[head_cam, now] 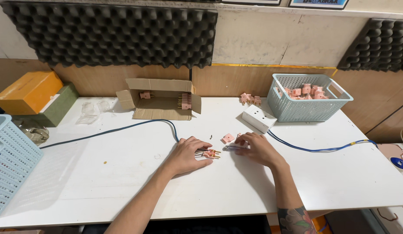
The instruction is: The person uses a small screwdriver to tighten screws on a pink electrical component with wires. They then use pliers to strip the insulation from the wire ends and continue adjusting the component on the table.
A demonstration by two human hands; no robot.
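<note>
Two hands down flat on the white table (123, 182), close together at centre. Left hand (187, 155) curled loosely over a small pink plug part with brass pins (211, 153), fingertips pinning it to the surface, pins poking out toward the right. Right hand (257, 148) just beside it, fingers closed around a slim metal tool (231, 147) lying nearly level, tip aimed at the plug part. Just beyond the fingertips, a loose pink cover (228, 138) and a tiny dark screw (211, 136), both apart from the hands. Blue cable (123, 128) snaking in from the left, looping down behind the left hand; another stretch of it running off right from under a white socket box (259, 117). Further back, an open cardboard box (160, 102) with pink parts inside, a small heap of pink pieces (249, 99) by the wall, and a pale blue basket (312, 108) full of the same pink parts at back right. Far left: orange box (27, 92) stacked on a green one (58, 106), clear bags (91, 110), edge of a second basket (8, 160). Dark foam panels (110, 34) on the wall above.
</note>
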